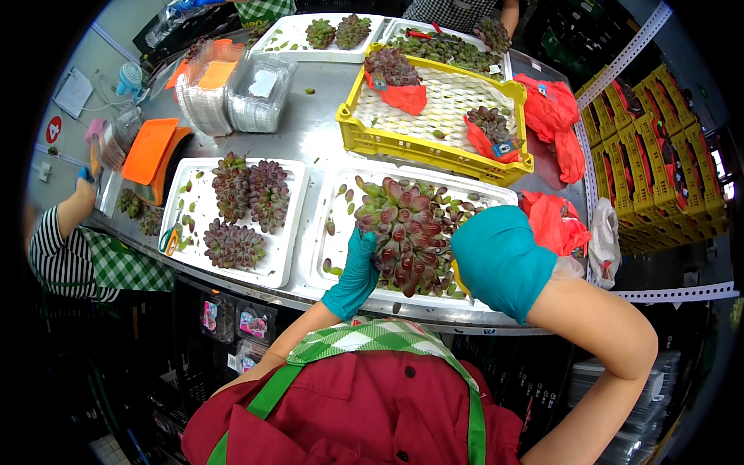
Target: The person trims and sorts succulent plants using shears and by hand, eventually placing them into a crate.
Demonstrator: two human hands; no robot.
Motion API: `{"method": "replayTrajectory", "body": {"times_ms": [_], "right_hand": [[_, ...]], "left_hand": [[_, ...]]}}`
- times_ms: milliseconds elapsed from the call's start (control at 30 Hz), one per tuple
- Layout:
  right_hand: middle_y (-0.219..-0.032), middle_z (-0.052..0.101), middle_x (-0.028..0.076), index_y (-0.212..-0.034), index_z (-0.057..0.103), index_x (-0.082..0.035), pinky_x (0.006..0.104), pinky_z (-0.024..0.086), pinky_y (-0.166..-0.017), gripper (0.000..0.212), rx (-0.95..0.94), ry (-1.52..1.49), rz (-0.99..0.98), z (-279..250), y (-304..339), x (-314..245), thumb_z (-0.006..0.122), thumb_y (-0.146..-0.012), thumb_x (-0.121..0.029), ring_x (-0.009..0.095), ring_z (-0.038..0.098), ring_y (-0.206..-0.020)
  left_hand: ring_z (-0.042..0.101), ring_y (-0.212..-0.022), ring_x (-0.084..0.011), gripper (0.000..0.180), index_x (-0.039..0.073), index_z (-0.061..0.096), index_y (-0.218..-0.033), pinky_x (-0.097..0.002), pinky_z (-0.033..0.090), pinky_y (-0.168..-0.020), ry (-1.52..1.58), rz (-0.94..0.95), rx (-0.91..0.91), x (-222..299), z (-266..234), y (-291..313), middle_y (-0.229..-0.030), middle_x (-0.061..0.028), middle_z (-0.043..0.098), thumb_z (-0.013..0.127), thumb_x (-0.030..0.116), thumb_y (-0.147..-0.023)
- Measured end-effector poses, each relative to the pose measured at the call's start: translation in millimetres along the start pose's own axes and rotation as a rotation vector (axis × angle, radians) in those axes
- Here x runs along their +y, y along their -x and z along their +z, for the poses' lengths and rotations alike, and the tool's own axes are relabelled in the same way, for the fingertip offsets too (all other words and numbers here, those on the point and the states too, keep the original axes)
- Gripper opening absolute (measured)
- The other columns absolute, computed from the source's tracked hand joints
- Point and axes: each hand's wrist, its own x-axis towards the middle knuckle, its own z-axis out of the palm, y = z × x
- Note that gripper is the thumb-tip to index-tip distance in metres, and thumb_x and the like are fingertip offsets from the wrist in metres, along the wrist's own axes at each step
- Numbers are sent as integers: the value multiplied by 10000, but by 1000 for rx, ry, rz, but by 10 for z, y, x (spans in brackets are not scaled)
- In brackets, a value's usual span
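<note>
A large purple-green succulent cluster is held up over a white tray, facing me. My left hand, in a teal glove, is closed on the cluster's left side, its fingertips partly hidden behind the leaves. At the cluster's right side my right hand, also gloved, is bent inward with its fingers curled. A curved yellow piece, like a tool's handle, shows beside that hand; the rest of it is hidden. Loose small leaves lie in the tray around the plant.
Left stands another white tray with succulent clusters and scissors. Beyond is a yellow crate with netting and plants. Red bags lie right; clear plastic boxes stand back left. A co-worker's arm is far left.
</note>
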Motion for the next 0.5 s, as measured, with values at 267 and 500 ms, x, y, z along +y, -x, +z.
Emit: {"method": "replayTrajectory", "body": {"times_ms": [267,500], "right_hand": [[-601,585,99,-610,626,-107,377,415,-450,33,56,98,10,163,-73,-149,621,-587,-131,251,588,-573],[-603,580,111,-610,613,-86,387,423,-467,105,-71,-78,95,-14,-55,-35,622,-628,-189,263,590,-595]], "left_hand": [[458,-1129,-241,733,86,268,-1315,-393,417,-938,28,-27,-36,-74,-78,-24,-1265,-102,417,508,540,-792],[491,-1093,-218,601,99,337,-1279,-386,447,-909,276,-179,-33,1,58,-14,-1215,-89,471,480,481,-837]]}}
